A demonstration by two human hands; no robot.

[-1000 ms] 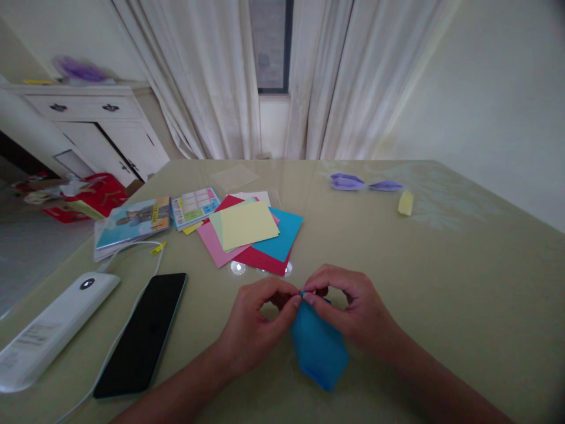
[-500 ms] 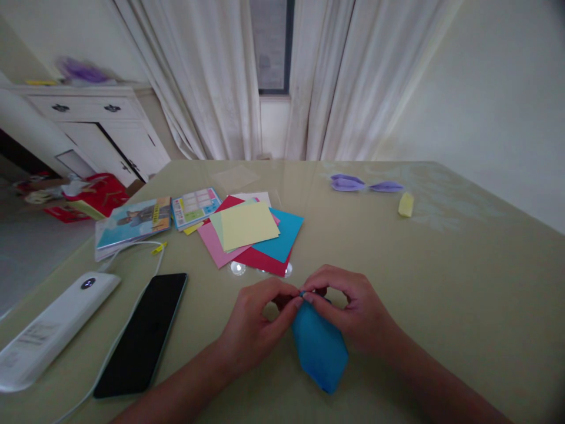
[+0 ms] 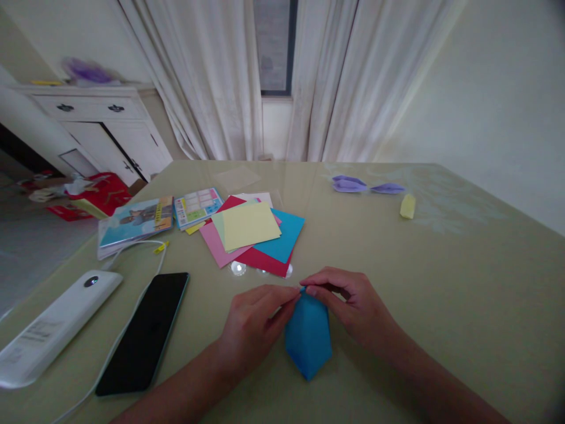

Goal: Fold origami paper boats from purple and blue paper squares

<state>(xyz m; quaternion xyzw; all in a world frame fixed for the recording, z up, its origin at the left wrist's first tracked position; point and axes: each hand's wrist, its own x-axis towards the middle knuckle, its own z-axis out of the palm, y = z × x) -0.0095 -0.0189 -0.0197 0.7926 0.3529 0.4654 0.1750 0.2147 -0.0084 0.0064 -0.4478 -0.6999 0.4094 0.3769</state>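
Observation:
Both hands pinch the narrow top end of a blue piece of folded paper (image 3: 309, 335), which hangs down between them and tapers to a point at its lower end. My left hand (image 3: 260, 321) grips the tip from the left, thumb and forefinger closed together. From the right, my right hand (image 3: 351, 297) pinches the same tip, its thumb over the upper edge of the paper. The fingertips nearly meet and hide most of the tip's folds.
Colored paper sheets (image 3: 251, 227) lie fanned beyond my hands, beside booklets (image 3: 136, 221). On the left are a black phone (image 3: 143, 333), a white power bank (image 3: 57, 330) and a white cable. Purple folded papers (image 3: 348, 184) and a small yellow piece (image 3: 408, 206) lie far right.
The folded blue paper has turned, so its lower point has swung left and now hangs nearly straight down. My left fingers have straightened and flattened against it; the right hand still pinches the tip.

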